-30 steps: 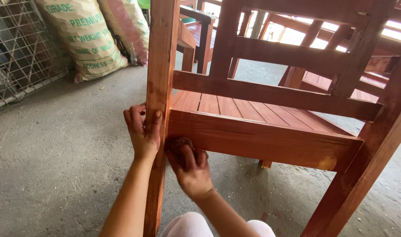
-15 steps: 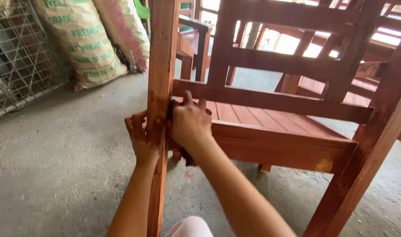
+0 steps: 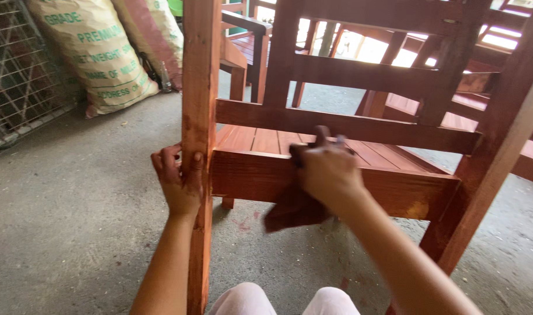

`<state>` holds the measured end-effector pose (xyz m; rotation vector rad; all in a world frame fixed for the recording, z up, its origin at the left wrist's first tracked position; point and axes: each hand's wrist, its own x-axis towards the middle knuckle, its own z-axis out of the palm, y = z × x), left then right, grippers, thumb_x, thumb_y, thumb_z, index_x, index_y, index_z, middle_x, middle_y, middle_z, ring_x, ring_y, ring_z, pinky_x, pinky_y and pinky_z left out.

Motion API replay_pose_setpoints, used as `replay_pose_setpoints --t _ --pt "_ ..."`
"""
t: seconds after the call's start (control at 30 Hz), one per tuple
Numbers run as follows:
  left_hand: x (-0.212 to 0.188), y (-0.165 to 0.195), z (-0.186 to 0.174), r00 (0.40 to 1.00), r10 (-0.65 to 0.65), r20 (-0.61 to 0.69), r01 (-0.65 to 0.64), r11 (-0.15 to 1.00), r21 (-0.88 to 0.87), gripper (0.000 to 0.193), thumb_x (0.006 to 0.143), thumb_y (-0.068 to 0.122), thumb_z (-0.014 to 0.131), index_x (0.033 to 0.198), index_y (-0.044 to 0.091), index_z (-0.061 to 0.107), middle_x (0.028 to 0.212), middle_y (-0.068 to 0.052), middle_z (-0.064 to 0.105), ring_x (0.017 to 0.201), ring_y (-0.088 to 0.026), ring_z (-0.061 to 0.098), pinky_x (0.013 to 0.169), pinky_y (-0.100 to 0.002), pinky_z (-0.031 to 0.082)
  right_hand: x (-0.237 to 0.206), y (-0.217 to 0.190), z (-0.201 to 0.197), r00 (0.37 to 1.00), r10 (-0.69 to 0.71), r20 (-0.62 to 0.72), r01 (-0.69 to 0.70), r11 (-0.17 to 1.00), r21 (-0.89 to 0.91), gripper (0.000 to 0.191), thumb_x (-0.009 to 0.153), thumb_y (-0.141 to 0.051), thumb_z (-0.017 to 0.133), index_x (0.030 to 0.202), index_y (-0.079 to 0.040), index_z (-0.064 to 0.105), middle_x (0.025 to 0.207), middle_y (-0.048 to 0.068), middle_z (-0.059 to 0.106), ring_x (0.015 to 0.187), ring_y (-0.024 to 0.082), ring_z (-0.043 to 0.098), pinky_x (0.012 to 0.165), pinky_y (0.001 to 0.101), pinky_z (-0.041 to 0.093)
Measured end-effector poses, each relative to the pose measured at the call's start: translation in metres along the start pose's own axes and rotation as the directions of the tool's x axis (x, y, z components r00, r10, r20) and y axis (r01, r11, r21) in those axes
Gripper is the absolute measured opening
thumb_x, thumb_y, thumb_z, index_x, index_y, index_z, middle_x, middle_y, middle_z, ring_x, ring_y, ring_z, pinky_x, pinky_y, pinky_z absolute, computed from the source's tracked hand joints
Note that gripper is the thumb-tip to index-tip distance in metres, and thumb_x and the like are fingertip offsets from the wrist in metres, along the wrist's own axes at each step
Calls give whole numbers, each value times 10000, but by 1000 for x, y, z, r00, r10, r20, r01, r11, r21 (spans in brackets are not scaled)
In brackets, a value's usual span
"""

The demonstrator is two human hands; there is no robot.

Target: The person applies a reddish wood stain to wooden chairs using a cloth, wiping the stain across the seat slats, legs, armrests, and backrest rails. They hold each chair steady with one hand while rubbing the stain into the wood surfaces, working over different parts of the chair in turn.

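A reddish-brown wooden chair (image 3: 348, 125) stands in front of me, its slatted seat facing away. My left hand (image 3: 179, 181) grips the chair's upright left post (image 3: 199, 105) at seat height. My right hand (image 3: 327, 172) holds a dark brown rag (image 3: 292, 207) and presses it against the seat's side rail (image 3: 249, 175), near the middle of the rail. The rag hangs down below the rail. My knees in light trousers (image 3: 278, 300) show at the bottom edge.
Large printed sacks (image 3: 97, 52) lean at the back left beside a wire mesh cage (image 3: 16, 76). More wooden chairs (image 3: 249, 41) stand behind and to the right. The floor is rough grey concrete (image 3: 74, 233).
My right hand with the rag has moved from below the rail, up beside the post, then rightwards along the seat rail. My left hand stays on the post.
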<state>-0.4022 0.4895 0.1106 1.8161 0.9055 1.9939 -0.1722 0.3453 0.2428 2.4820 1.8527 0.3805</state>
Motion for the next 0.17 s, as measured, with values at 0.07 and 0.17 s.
replay_pose_setpoints --t 0.07,0.17 --pt "-3 -7 -3 999 32 2 -32 999 39 474 1061 476 635 1217 33 572 1192 -127 444 1067 -231 487 790 -331 525 -16 47 1 981 160 108 -155 986 -52 373 963 -450 636 1323 -352 648 1357 182 529 1230 401 560 824 478 629" --pt "-9 -24 -6 996 94 9 -94 980 175 465 1108 494 648 1216 46 587 1173 -95 483 1084 -221 477 887 -359 490 -40 116 7 953 292 79 -280 950 -136 471 917 -456 671 1382 -408 611 1387 96 517 1248 390 554 790 448 644"
